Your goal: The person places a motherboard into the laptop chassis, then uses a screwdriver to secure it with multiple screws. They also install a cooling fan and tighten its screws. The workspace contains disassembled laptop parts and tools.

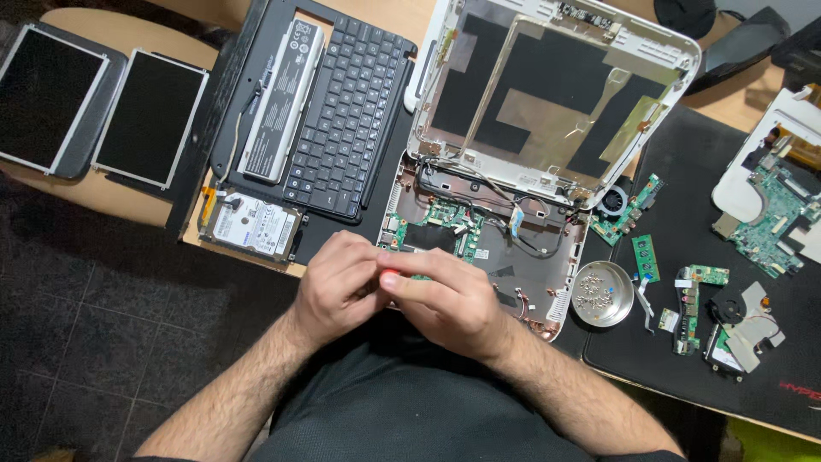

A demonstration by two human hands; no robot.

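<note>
My left hand and my right hand meet over the near edge of an opened white laptop base. Their fingertips pinch together around something small that the fingers hide. Under and beyond the hands lies the green motherboard with black cables running across it. The laptop's white lid shell stands tilted back, its inside lined with black and silver foil.
A black keyboard, a white battery and a hard drive lie left of the laptop. Two bare screen panels sit far left. A metal screw dish, small circuit boards, a fan lie on a black mat.
</note>
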